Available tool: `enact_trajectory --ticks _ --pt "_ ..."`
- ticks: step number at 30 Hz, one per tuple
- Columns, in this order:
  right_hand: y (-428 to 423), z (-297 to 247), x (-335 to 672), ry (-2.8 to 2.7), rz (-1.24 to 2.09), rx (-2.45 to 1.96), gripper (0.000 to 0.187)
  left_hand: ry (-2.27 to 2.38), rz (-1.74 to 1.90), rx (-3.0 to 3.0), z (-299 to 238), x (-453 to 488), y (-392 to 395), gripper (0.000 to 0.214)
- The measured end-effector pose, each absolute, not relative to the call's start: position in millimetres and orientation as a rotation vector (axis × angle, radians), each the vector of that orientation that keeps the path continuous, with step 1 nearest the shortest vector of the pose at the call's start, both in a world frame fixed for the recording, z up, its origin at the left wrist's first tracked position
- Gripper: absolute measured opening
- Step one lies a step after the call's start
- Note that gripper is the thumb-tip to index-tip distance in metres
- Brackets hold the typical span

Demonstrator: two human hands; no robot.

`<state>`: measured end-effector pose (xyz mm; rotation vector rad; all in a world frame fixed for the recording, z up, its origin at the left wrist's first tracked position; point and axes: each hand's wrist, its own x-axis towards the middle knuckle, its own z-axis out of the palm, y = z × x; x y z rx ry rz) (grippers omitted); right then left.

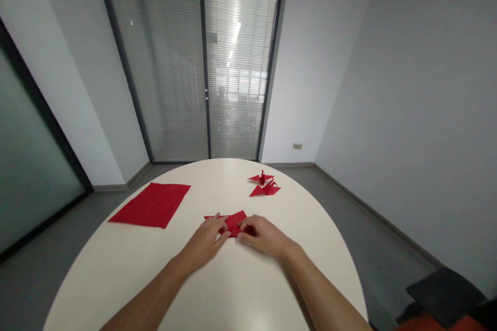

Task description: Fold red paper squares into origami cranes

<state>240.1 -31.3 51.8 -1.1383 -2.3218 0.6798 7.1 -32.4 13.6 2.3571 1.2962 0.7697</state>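
Observation:
A partly folded piece of red paper [234, 221] lies on the round white table, between my two hands. My left hand [209, 235] rests on its left part, fingers laid over the paper and thumb held apart near the lower edge. From the right, my right hand [266, 235] has curled fingers and thumb closed at the paper's right side. The palm and fingers of that hand hide part of the folds, so their exact shape cannot be made out.
The white table [233, 289] has a curved edge. At its left lies a flat red sheet [153, 206]. Two folded red paper cranes [262, 178] stand close together at the back right. A dark chair [444, 295] is beside the table, low on the right.

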Motion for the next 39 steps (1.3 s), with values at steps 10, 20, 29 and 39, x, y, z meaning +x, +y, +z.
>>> enact_trajectory --ticks 10,20,29,39 --pt "-24 41 242 -2.286 0.573 -1.11 0.015 1.379 0.781 2.361 7 12 -29 0.021" --pt "-26 43 234 -2.266 0.52 -1.207 0.016 1.427 0.795 2.386 8 16 -32 0.015" --pt "-26 43 235 -2.245 0.509 -1.328 0.015 1.489 0.763 2.389 9 19 -33 0.016" --pt "-26 42 239 -2.23 0.539 -1.313 0.013 1.481 0.783 2.372 9 19 -33 0.018"
